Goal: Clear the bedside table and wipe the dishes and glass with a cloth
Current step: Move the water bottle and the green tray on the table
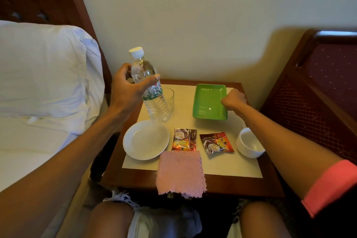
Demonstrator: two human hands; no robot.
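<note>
Nearest to you, the pink woven cloth [180, 173] lies flat with its near edge hanging over the front of the dark wooden bedside table [270, 183]. It is well apart from both your hands, and a knee or a forearm could drag it to the floor.

Behind the cloth lie two red coffee sachets [184, 139], and the round white ceramic saucer [146, 139] sits to their left, directly under the bottom of the bottle you hold. If the bottle slips, it will land on that saucer and may chip it.

The white ceramic cup [249, 146] stands below your right forearm, close to the table's right edge. I think this is the greatest danger: when you pull that arm back, it can push the cup off.

Your right hand [234, 101] is closed on the right rim of the green rectangular plastic tray [209, 102], with the fingers curled together around the edge. The tray looks slightly lifted or tilted, but I cannot tell for sure.

Your left hand [128, 88] holds the clear plastic water bottle with a white cap [149, 87] in the air, tilted, with thumb and fingers clamped around its upper body. The clear drinking glass [170, 98] stands just behind the bottle's lower part, very near. A careless swing of the bottle could knock it over.
</note>
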